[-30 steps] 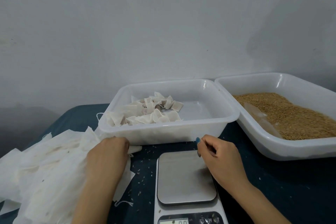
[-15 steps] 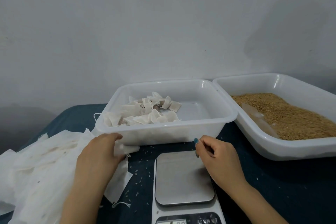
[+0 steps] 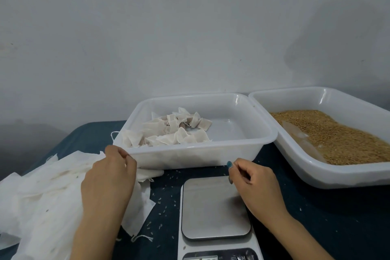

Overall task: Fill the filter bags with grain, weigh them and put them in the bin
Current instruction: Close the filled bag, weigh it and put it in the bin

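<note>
Left hand (image 3: 109, 177) has crept beside the bin (image 3: 196, 152) edge.

- The scale (image 3: 215, 207) sat nearest on the table (image 3: 316, 217).
- The bin (image 3: 190, 150) stood just behind it, with filled bags (image 3: 175, 131) in its left part.
- The grain (image 3: 337, 137) lay in a tray (image 3: 337, 177) beside the bin's right.
- Empty filter bags (image 3: 42, 196) were heaped left of the scale.

Two tubs, bag tub (image 3: 190, 156) and grain tub (image 3: 337, 176), one scale (image 3: 213, 207), one left hand (image 3: 109, 179), one right hand (image 3: 255, 186)
</note>
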Demonstrator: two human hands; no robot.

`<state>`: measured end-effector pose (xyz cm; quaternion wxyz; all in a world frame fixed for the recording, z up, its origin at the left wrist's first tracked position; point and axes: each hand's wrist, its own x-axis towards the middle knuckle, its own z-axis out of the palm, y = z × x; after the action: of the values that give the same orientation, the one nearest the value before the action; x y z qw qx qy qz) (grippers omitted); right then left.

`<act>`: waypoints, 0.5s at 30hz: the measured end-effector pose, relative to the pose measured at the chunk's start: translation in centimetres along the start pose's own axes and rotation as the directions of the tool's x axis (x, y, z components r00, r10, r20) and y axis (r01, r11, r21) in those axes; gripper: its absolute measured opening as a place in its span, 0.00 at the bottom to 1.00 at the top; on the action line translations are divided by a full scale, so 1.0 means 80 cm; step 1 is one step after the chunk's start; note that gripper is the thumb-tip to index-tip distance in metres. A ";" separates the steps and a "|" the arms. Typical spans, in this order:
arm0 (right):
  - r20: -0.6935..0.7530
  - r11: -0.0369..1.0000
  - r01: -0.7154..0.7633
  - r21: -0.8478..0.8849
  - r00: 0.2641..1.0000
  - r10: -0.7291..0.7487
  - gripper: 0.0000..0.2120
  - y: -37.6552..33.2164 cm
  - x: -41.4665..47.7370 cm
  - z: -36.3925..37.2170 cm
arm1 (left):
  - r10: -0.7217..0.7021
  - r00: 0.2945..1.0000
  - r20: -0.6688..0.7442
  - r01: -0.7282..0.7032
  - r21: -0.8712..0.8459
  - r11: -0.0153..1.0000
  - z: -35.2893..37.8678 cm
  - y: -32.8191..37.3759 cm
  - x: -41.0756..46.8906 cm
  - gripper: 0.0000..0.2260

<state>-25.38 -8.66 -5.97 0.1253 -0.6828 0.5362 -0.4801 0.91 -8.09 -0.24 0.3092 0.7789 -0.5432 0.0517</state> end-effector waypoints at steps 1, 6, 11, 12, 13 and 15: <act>-0.004 1.000 0.002 0.000 1.000 -0.002 0.19 0.000 0.000 0.000 | -0.013 0.999 -0.030 0.012 -0.028 1.000 0.000 0.000 -0.001 0.06; -0.008 1.000 -0.007 0.007 1.000 0.007 0.19 -0.003 0.001 -0.002 | -0.061 0.975 -0.212 0.030 -0.148 0.988 -0.007 -0.006 0.004 0.04; -0.002 0.999 -0.029 0.014 1.000 0.029 0.18 -0.003 0.001 -0.002 | -0.088 0.944 -0.318 0.006 -0.250 0.968 -0.015 -0.016 0.012 0.03; -0.001 0.999 -0.033 0.014 0.999 0.033 0.18 -0.003 0.001 -0.002 | -0.116 0.937 -0.330 0.015 -0.292 0.956 -0.017 -0.015 0.013 0.03; -0.001 0.999 -0.035 0.016 0.999 0.035 0.18 -0.003 0.001 -0.002 | -0.140 0.927 -0.349 0.018 -0.331 0.943 -0.020 -0.013 0.014 0.05; -0.002 0.999 -0.037 0.021 0.999 0.037 0.18 -0.003 0.001 -0.002 | -0.159 0.912 -0.379 -0.024 -0.434 0.900 -0.025 -0.005 0.011 0.06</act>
<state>-25.40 -8.61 -5.67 0.1406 -0.6707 0.5440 -0.4842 2.16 -7.62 1.58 0.5805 0.6824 -0.4370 0.0800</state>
